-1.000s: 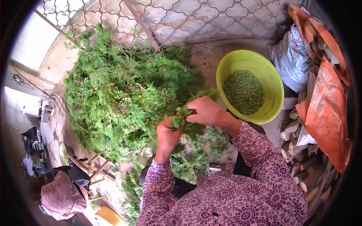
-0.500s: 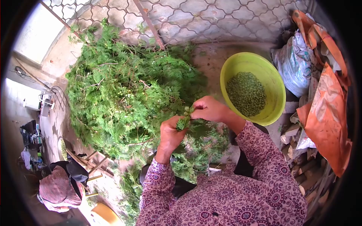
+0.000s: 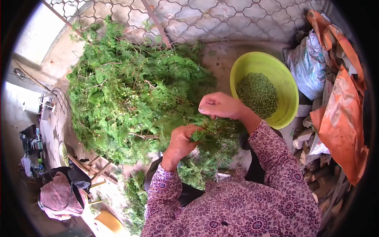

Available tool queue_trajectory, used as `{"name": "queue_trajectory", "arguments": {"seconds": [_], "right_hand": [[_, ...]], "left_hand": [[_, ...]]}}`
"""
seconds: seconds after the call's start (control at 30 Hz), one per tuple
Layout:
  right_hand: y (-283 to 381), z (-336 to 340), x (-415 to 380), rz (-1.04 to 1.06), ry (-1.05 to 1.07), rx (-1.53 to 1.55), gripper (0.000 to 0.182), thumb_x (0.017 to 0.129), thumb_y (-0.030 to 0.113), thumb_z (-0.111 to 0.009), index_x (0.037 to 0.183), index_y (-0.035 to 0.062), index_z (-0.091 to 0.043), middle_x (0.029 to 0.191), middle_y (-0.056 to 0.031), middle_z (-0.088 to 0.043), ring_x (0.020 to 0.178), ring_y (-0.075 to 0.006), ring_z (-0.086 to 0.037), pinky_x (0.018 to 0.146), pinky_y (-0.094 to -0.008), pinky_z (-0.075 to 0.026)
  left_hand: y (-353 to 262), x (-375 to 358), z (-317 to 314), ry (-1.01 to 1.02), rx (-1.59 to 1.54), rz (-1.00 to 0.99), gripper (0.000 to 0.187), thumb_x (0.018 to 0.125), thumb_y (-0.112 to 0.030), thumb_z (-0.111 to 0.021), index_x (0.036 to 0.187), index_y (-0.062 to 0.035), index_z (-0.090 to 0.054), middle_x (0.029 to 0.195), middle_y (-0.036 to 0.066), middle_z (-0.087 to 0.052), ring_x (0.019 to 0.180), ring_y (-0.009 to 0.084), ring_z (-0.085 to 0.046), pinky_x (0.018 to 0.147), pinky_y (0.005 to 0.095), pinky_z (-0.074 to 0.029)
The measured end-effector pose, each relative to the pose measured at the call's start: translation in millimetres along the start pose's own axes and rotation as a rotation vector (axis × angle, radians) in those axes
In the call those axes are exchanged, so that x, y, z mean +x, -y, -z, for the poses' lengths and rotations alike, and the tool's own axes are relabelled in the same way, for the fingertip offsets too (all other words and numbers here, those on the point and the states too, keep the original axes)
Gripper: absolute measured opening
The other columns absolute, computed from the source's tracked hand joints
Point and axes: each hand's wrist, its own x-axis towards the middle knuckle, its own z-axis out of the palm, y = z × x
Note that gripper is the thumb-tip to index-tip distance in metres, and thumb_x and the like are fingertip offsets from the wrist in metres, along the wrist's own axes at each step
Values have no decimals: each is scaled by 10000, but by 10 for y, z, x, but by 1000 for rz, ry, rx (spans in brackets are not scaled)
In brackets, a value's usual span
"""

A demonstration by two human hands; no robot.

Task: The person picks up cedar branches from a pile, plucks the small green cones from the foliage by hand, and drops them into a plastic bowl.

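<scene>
My left hand [image 3: 182,143] is closed around a green conifer sprig [image 3: 199,135], whose feathery leaves stick out past the thumb and to the right. Just above and to the right of it, my right hand [image 3: 222,106] is apart from the sprig, its fingers curled together; whether anything small is inside I cannot make out. Beyond both hands lies a big heap of leafy green branches [image 3: 122,94]. To the right of my right hand stands a yellow-green basin [image 3: 289,89], partly filled with small round green cones or seeds [image 3: 257,94].
A wire mesh [image 3: 225,19] runs along the back. At right are a stuffed white sack [image 3: 306,65], an orange sack [image 3: 343,126] and stacked firewood [image 3: 321,177]. Another person [image 3: 61,193] in a patterned head covering is at lower left, near a yellow container [image 3: 108,223].
My right hand has lifted away from the sprig, its fingers curling in. My left hand keeps hold of the sprig and has shifted slightly right.
</scene>
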Motion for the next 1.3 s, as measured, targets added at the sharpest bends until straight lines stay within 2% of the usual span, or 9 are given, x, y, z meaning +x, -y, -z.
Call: {"name": "queue_trajectory", "arguments": {"seconds": [0.07, 0.17, 0.3, 0.4, 0.8, 0.87, 0.93, 1.23, 1.3], "right_hand": [[-65, -18, 25, -81, 66, -291, 387, 833, 408, -539, 841, 25, -591, 679, 15, -528, 629, -63, -471, 549, -231, -386], [-119, -26, 5, -26, 259, -239, 406, 828, 415, -542, 854, 13, -596, 685, 15, -533, 645, -68, -471, 584, -238, -394], [-73, -27, 3, 23, 272, -337, 308, 805, 307, -565, 884, 11, -600, 732, -12, -573, 697, -77, -494, 629, -245, -408], [-104, -86, 11, 3, 248, -352, 264, 781, 251, -570, 884, 8, -594, 742, -21, -580, 684, -76, -499, 621, -240, -408], [-152, -134, -9, -9, 248, -109, 158, 732, 161, -606, 812, 27, -579, 697, 19, -542, 647, -51, -466, 588, -216, -381], [-123, -124, -18, -6, 251, -141, 152, 730, 154, -606, 811, 28, -580, 695, 24, -540, 646, -49, -465, 589, -215, -381], [-143, -133, -20, -4, 253, -173, 146, 727, 147, -607, 809, 29, -581, 694, 29, -539, 646, -46, -464, 589, -215, -381], [-165, -190, 35, -87, -50, 230, 107, 730, 115, -608, 803, 38, -600, 684, 31, -557, 610, -53, -490, 586, -213, -409], [-199, -187, 59, -70, -130, 365, 58, 732, 93, -608, 762, 48, -587, 651, 23, -549, 552, -45, -477, 498, -197, -396]], "left_hand": [[-6, 16, 9, 2, -2, -41, 307, 609, 62, -673, 896, -36, -626, 810, 85, -624, 761, 204, -612, 671, 271, -475], [35, 13, -7, -46, 19, -92, 290, 614, 66, -669, 885, -29, -624, 806, 78, -625, 758, 201, -612, 670, 268, -475], [68, -5, 19, -15, -42, -28, 271, 613, 72, -666, 863, -23, -624, 790, 70, -620, 743, 183, -609, 656, 261, -468], [59, -2, 43, 39, -87, 30, 361, 555, 33, -695, 898, -51, -622, 828, 106, -622, 793, 272, -610, 688, 293, -486], [-19, 7, 93, 49, -168, 68, 296, 587, 47, -687, 865, -31, -627, 777, 92, -622, 732, 212, -617, 650, 276, -473], [-48, -1, 91, 47, -192, 100, 169, 644, 49, -683, 788, -17, -624, 731, 41, -612, 690, 113, -580, 630, 240, -451], [-63, 0, 89, 30, -218, 106, 166, 648, 50, -680, 788, -21, -626, 736, 37, -615, 691, 109, -580, 632, 237, -453], [-17, 99, 108, -82, -264, 89, 180, 653, 61, -659, 803, -38, -642, 742, 53, -633, 693, 123, -598, 628, 242, -467], [-62, 104, 124, -96, -262, 80, 172, 662, 59, -659, 799, -46, -647, 743, 49, -634, 693, 118, -597, 629, 239, -469]]}}
